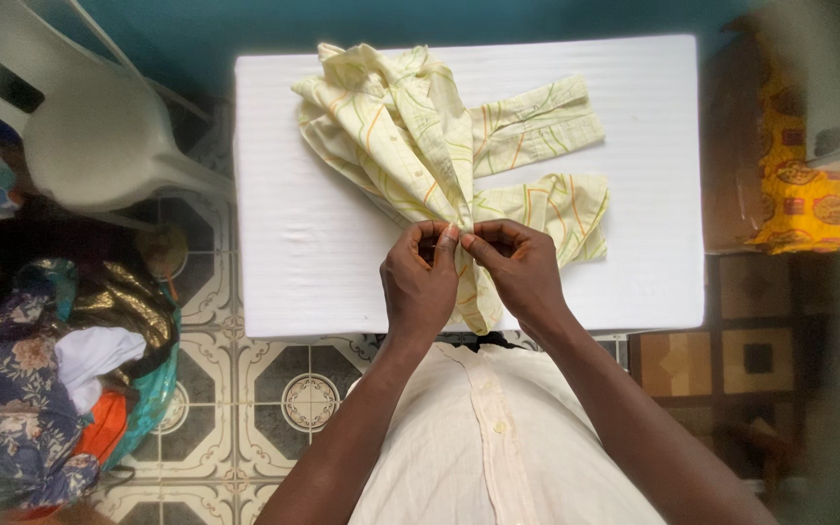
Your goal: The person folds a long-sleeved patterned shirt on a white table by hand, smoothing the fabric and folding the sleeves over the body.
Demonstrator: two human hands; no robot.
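The pale yellow shirt (420, 136), patterned with thin orange and green lines, is lying spread across the white surface (303, 243), its collar end pointing toward the far edge and its lower end reaching over the near edge toward the person. Its buttoned front strip is running down the middle, with small pale buttons showing along it, and the two sleeves are lying folded out to the right side, one above the other. The left hand (420, 282) is pinching the front edge of the shirt near the bottom, fingertips closed on the cloth. The right hand (517, 267) is doing the same just beside it, thumb and fingers closed on the same strip of fabric, so that the two hands are touching at the fingertips over the near part of the surface. Both forearms are reaching up from the lower edge of the view, above the person's own cream buttoned garment (488, 437). To the left of the surface a white plastic chair (99, 126) is standing on the patterned tiled floor (274, 389), and nearer the person a teal basket (153, 399) is sitting heaped with mixed clothes, among them a dark floral piece, a white one and an orange one. To the right, a yellow patterned cloth (809, 185) is lying draped over a brown piece of furniture.
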